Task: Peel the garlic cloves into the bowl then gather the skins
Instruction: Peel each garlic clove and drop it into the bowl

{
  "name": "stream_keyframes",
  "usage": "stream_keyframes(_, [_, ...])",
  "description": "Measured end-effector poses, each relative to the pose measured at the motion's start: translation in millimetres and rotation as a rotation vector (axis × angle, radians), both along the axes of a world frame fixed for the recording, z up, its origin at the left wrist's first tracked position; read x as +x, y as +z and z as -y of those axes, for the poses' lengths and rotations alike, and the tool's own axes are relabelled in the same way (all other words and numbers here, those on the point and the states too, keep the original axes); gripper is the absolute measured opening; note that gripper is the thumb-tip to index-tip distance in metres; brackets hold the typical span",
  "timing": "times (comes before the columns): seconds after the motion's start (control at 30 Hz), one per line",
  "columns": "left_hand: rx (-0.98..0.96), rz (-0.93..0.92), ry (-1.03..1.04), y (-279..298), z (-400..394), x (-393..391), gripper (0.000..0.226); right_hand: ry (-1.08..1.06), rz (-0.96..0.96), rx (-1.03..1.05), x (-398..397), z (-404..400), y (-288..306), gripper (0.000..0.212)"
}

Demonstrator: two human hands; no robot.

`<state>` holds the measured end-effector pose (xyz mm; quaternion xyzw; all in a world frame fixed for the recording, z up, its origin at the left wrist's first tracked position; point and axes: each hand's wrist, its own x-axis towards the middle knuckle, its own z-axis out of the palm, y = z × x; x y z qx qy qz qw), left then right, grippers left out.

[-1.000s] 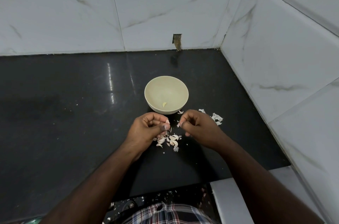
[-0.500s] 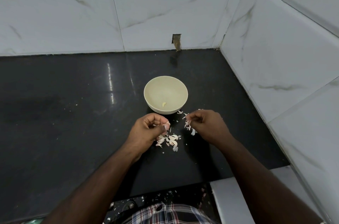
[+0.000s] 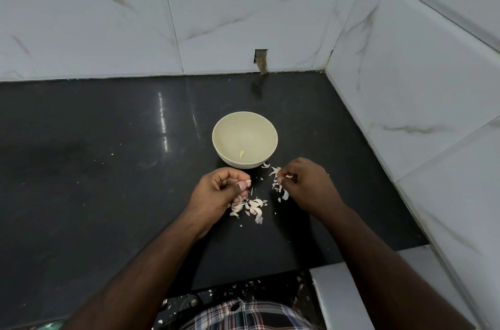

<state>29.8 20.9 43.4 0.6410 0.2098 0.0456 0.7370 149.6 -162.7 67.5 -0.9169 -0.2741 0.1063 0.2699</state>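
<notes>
A cream bowl (image 3: pixel 220 148) stands on the black counter with one peeled garlic clove (image 3: pixel 242 154) inside. Just in front of it, my left hand (image 3: pixel 216 194) grips an unpeeled garlic clove (image 3: pixel 248 182) between thumb and curled fingers. My right hand (image 3: pixel 308 186), a little to the right, pinches several pieces of garlic skin (image 3: pixel 278 183) that hang from its fingertips. A loose heap of cloves and skins (image 3: pixel 253 208) lies on the counter below and between the hands.
The black counter (image 3: pixel 108 167) ends at white marble-tiled walls behind and on the right (image 3: pixel 405 113). Small skin flakes lie near the bowl (image 3: pixel 265 165) and on the floor by the counter's front edge (image 3: pixel 243 286).
My right hand has pulled away to the right from my left hand, taking skin pieces with it. It now covers the skins that lay at the right. The left hand stays put.
</notes>
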Motion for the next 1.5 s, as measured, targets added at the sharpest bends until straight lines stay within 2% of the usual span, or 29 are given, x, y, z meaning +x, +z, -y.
stream_keyframes(0.07, [0.014, -0.004, -0.002, -1, -1, 0, 0.010, 0.017, -0.010, 0.047, -1, -2, -1, 0.014])
stream_keyframes(0.17, [0.000, 0.006, -0.007, -1, -1, 1, 0.014, 0.029, -0.226, 0.225, -9, -7, 1, 0.024])
stream_keyframes(0.23, [-0.020, 0.028, -0.024, 1, -1, 1, 0.015, 0.068, -0.341, 0.301, -16, -13, 4, 0.018])
stream_keyframes(0.33, [-0.040, 0.040, -0.036, 3, -2, 0, 0.016, 0.133, -0.368, 0.338, -21, -20, 5, 0.008])
stream_keyframes(0.53, [-0.170, 0.036, 0.036, 8, -2, 0, 0.016, 0.173, -0.480, 0.387, -24, -23, 5, 0.007])
stream_keyframes(0.67, [-0.196, 0.036, 0.043, 10, 0, -1, 0.016, 0.151, -0.430, 0.381, -27, -24, 7, 0.006])
stream_keyframes(0.87, [-0.126, 0.029, 0.026, 8, -1, -1, 0.016, 0.161, -0.227, 0.237, -34, -27, 15, 0.009])
stream_keyframes(1.0, [-0.120, 0.041, 0.002, 9, -1, -3, 0.016, 0.207, -0.232, 0.220, -34, -25, 18, 0.008])
stream_keyframes(1.23, [-0.220, 0.042, -0.040, 10, -2, -6, 0.015, 0.265, -0.253, 0.204, -32, -23, 22, 0.010])
stream_keyframes(1.5, [-0.303, 0.037, -0.036, 14, -2, -7, 0.014, 0.115, -0.174, 0.164, -25, -18, 14, 0.009])
